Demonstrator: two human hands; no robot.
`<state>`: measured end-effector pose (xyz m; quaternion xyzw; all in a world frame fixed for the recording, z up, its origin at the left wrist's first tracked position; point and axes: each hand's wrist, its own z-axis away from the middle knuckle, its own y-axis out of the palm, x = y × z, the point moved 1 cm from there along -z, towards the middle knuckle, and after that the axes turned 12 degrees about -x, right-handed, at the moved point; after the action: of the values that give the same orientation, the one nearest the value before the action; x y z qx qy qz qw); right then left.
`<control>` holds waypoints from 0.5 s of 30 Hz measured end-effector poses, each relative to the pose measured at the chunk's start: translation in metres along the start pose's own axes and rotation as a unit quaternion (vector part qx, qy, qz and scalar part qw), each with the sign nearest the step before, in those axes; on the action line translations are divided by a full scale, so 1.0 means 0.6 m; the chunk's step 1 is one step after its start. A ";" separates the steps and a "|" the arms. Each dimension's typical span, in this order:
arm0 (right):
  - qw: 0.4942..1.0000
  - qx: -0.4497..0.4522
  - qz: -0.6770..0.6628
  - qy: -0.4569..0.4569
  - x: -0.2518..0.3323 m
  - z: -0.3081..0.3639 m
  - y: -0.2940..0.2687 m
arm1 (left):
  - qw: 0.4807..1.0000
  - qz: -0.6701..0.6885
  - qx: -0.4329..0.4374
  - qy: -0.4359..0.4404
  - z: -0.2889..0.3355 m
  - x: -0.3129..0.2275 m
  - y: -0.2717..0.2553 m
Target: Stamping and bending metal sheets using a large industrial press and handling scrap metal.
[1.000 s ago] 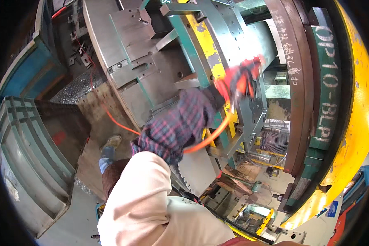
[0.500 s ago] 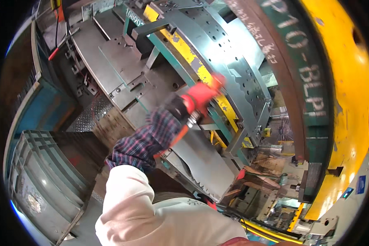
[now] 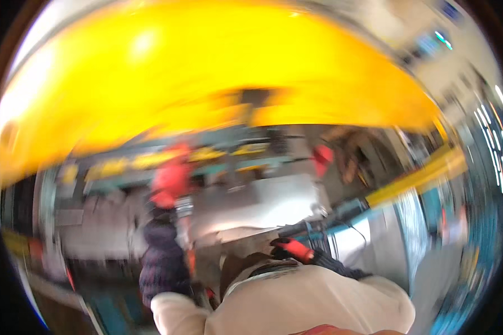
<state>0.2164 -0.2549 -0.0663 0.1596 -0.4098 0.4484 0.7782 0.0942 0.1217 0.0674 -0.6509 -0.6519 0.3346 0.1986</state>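
My left hand (image 3: 170, 177), in a red glove with a dark plaid oversleeve, reaches forward over the metal die parts and is smeared by motion. Beside its wrist shows a metal hose fitting (image 3: 184, 206) with an orange hose (image 3: 191, 259) below. The hand appears closed on the tool at that hose's end; blur hides the tool's shape. My right hand (image 3: 295, 249), in a red and black glove, is close to my body at the near edge of the steel sheet (image 3: 262, 201). Its fingers are too unclear to read, and no held thing shows there.
A large yellow press beam (image 3: 207, 61) spans the view above and ahead. Under it lies a yellow and green die edge (image 3: 212, 153). At right are a red object (image 3: 322, 159), a yellow rail (image 3: 416, 177) and dark cables (image 3: 341, 218). Grey metal plates (image 3: 103, 223) lie left.
My view has swung right, bringing the yellow beam across the top. My right hand has come into sight. My left hand stays stretched forward with the hose fitting beside it.
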 end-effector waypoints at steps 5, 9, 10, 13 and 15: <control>0.972 -0.126 0.132 -0.146 -0.067 0.037 -0.016 | 0.924 0.036 -0.210 -0.317 -0.064 0.141 -0.115; 0.971 -0.223 -0.067 -0.053 -0.137 0.046 -0.036 | 0.941 0.206 -0.157 -0.219 -0.129 -0.144 -0.039; 0.969 -0.234 -0.066 -0.037 -0.131 0.067 -0.045 | 0.940 0.261 -0.114 -0.189 -0.128 -0.214 -0.003; 0.965 -0.252 -0.067 -0.034 -0.114 0.100 -0.061 | 0.906 0.408 0.051 -0.104 -0.111 -0.422 0.067; 0.956 -0.277 0.014 -0.099 -0.109 0.111 -0.084 | 0.862 0.479 0.160 -0.047 -0.083 -0.544 0.101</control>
<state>0.2082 -0.3604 -0.0706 -0.0245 -0.5948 0.3098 0.7414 0.1962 -0.1942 0.1174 -0.8259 -0.2061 0.5179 0.0846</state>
